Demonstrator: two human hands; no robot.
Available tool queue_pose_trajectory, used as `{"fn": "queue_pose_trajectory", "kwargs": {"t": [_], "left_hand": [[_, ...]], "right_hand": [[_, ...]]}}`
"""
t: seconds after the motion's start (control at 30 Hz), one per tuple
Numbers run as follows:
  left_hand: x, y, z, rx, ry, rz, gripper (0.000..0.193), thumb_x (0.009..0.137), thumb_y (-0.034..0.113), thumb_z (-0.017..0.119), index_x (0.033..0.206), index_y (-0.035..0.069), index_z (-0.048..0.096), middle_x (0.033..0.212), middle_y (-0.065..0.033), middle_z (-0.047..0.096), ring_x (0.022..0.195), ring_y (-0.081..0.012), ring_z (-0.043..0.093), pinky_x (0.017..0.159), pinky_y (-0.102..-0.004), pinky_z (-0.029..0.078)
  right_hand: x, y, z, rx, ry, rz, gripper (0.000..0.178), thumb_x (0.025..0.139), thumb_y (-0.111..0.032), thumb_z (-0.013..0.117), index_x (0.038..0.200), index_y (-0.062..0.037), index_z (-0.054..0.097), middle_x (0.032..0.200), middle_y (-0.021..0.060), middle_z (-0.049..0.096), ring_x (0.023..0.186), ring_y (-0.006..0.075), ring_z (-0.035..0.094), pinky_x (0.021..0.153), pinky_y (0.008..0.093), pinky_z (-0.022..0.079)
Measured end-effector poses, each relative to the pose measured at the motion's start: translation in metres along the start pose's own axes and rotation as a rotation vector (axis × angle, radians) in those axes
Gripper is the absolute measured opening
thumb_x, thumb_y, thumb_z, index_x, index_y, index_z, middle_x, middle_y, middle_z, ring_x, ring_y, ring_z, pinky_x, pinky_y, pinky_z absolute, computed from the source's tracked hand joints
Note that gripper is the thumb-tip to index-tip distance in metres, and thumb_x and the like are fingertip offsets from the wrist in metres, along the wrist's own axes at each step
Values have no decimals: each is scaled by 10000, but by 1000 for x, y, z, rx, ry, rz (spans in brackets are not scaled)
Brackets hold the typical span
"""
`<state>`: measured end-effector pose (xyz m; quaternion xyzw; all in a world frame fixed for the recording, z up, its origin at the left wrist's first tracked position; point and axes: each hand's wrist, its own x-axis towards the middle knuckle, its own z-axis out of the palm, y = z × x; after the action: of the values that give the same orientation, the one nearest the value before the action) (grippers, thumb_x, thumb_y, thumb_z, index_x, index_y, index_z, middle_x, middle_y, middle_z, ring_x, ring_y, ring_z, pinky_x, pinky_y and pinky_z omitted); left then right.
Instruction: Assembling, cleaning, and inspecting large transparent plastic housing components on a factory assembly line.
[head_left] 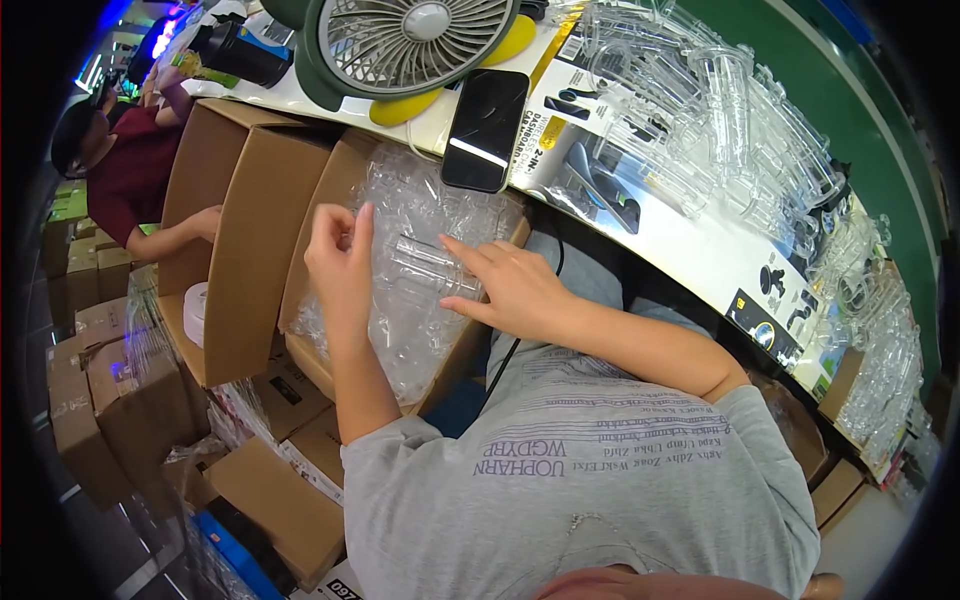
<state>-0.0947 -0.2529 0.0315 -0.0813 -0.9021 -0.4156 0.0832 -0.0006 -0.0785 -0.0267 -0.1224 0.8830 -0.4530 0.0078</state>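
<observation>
My right hand [515,288] holds the near end of a clear plastic tube-shaped piece [425,258], with thumb and forefinger on either side. The piece lies over an open cardboard box [450,375] full of similar clear plastic parts and thin clear wrapping [400,340]. To its left my left hand [340,240] is raised above the box, fingers curled in and thumb pointing up. Whether anything thin or clear is between those fingers cannot be made out.
A green fan [415,40], a black phone [486,130] and a heap of clear plastic parts [730,120] occupy the table [690,250]. Another open carton [240,240] stands left, with a person [140,180] reaching into it. Stacked cartons [120,380] fill the lower left.
</observation>
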Motion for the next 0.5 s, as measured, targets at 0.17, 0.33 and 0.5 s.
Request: {"fn": "queue_pose_trajectory", "kwargs": {"t": [0.17, 0.33, 0.5], "left_hand": [[-17, -7, -16, -371, -289, -83, 86, 846, 48, 617, 868, -32, 600, 891, -56, 598, 847, -103, 553, 768, -234, 443], [-22, -10, -24, -364, -423, -17, 208, 783, 40, 654, 952, -8, 542, 950, -84, 624, 969, -169, 554, 913, -303, 378], [-17, -16, -29, -340, -594, 62, 405, 711, 54, 707, 1038, 44, 470, 989, -83, 625, 1045, -172, 524, 966, -328, 331]], "right_hand": [[1, 5, -8, -173, 89, -34, 676, 814, -468, 605, 1321, -55, 433, 864, 128, 594, 839, 278, 584, 686, 361, 487], [-1, 4, -7, -200, 106, -58, 669, 811, -470, 607, 1308, -52, 448, 840, 122, 591, 805, 267, 588, 659, 354, 488], [-1, -3, -12, -188, 45, -65, 657, 819, -482, 592, 1299, -55, 457, 829, 123, 595, 800, 272, 594, 653, 361, 490]]}}
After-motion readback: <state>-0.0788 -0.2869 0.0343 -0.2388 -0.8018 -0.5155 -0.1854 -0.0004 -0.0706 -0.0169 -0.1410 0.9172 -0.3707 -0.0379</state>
